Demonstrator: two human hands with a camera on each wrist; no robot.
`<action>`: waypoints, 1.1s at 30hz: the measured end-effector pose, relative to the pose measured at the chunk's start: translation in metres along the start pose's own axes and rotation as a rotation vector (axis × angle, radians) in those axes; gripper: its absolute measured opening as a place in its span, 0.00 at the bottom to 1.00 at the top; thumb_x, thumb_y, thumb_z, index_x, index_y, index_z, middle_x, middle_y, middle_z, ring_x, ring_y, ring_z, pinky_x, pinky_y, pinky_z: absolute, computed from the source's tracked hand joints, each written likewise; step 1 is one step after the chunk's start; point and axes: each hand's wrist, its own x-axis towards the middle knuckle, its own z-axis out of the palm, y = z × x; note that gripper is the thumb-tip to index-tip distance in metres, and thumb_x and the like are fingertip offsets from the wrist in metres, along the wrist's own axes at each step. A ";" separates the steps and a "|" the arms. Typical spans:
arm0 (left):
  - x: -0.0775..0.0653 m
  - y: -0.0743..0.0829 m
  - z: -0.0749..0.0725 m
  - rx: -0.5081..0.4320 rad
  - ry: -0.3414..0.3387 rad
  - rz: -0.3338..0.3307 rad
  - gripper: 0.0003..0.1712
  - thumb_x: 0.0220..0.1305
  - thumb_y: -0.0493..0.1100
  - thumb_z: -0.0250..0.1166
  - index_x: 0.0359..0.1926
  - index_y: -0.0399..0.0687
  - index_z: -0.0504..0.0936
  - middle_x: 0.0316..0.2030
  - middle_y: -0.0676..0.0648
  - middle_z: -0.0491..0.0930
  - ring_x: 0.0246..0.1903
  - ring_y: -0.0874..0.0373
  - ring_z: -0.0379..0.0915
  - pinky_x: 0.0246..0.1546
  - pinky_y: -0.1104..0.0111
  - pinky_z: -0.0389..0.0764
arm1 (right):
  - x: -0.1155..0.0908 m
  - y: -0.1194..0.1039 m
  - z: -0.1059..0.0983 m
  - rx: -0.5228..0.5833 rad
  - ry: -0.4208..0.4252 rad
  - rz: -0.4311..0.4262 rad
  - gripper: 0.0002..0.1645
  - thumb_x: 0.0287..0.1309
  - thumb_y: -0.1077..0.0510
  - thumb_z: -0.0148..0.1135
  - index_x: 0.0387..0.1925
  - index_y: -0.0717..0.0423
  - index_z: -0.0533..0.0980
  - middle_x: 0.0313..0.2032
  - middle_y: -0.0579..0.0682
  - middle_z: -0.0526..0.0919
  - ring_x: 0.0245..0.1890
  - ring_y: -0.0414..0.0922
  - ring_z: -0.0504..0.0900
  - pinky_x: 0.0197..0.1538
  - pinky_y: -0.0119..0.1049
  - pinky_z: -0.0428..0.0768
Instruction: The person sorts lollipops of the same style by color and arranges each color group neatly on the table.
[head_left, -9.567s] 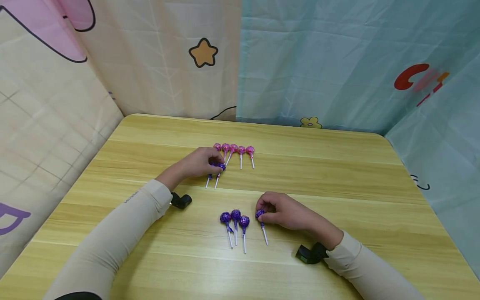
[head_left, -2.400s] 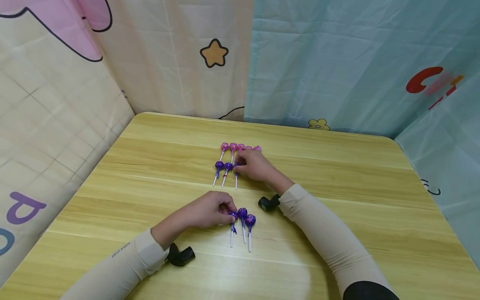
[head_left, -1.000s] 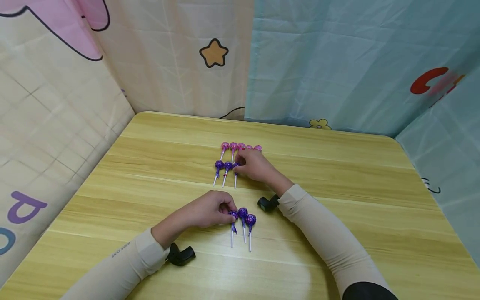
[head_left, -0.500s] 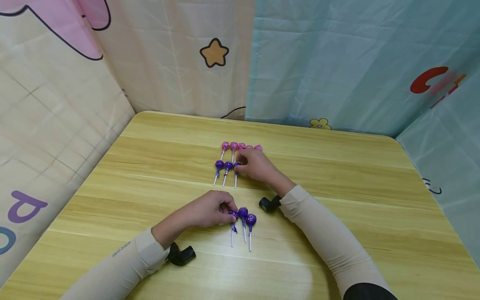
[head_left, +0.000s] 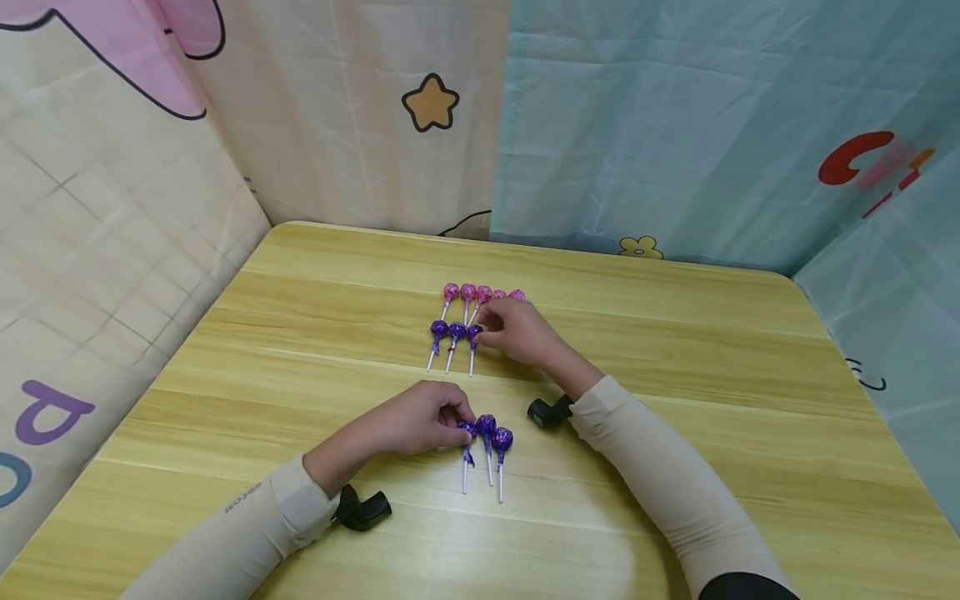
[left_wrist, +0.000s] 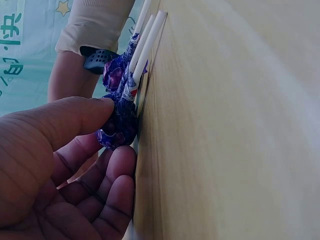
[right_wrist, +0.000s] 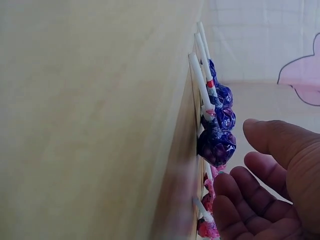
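Observation:
My left hand (head_left: pixel 420 421) pinches the head of a purple-wrapped lollipop (head_left: pixel 468 430) between thumb and fingers, close on the table. Two more purple lollipops (head_left: pixel 502 440) lie just right of it, sticks toward me. Farther back, my right hand (head_left: pixel 517 332) is beside the rightmost lollipop (right_wrist: pixel 217 145) of a row of three purple ones (head_left: pixel 438 330). In the right wrist view its thumb and fingers stand apart, with a gap to that lollipop's head. Behind this row lie several pink lollipops (head_left: pixel 451 292), partly hidden by the right hand.
All the lollipops lie on a wood-grain table (head_left: pixel 675 333) with rounded far corners. Printed curtains (head_left: pixel 645 125) hang behind it and along both sides. A black wrist camera (head_left: pixel 362 510) is strapped at the left cuff, another (head_left: pixel 549 412) at the right.
Earlier the right hand carried a purple lollipop from the front group to the far row's right end; now its fingers have let go. The left hand moved from the far row to the front group.

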 end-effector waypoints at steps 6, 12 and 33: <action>0.000 0.001 0.000 -0.010 -0.003 -0.002 0.05 0.59 0.36 0.72 0.34 0.47 0.83 0.27 0.54 0.78 0.27 0.62 0.73 0.27 0.70 0.76 | -0.009 0.002 -0.004 0.003 -0.004 -0.013 0.10 0.59 0.56 0.71 0.37 0.56 0.79 0.33 0.48 0.78 0.34 0.45 0.74 0.39 0.38 0.75; 0.000 0.002 -0.001 -0.009 -0.011 -0.016 0.05 0.60 0.36 0.71 0.35 0.48 0.83 0.28 0.54 0.78 0.28 0.61 0.73 0.28 0.70 0.76 | -0.020 0.005 -0.008 0.013 -0.011 -0.012 0.11 0.60 0.55 0.70 0.40 0.57 0.79 0.35 0.48 0.79 0.35 0.44 0.75 0.41 0.39 0.77; 0.001 0.003 -0.001 0.000 -0.015 -0.022 0.05 0.60 0.37 0.71 0.35 0.48 0.82 0.27 0.54 0.78 0.27 0.61 0.73 0.28 0.69 0.76 | -0.064 -0.004 -0.011 0.103 -0.074 -0.064 0.11 0.57 0.57 0.72 0.39 0.57 0.81 0.34 0.45 0.81 0.35 0.42 0.77 0.42 0.37 0.79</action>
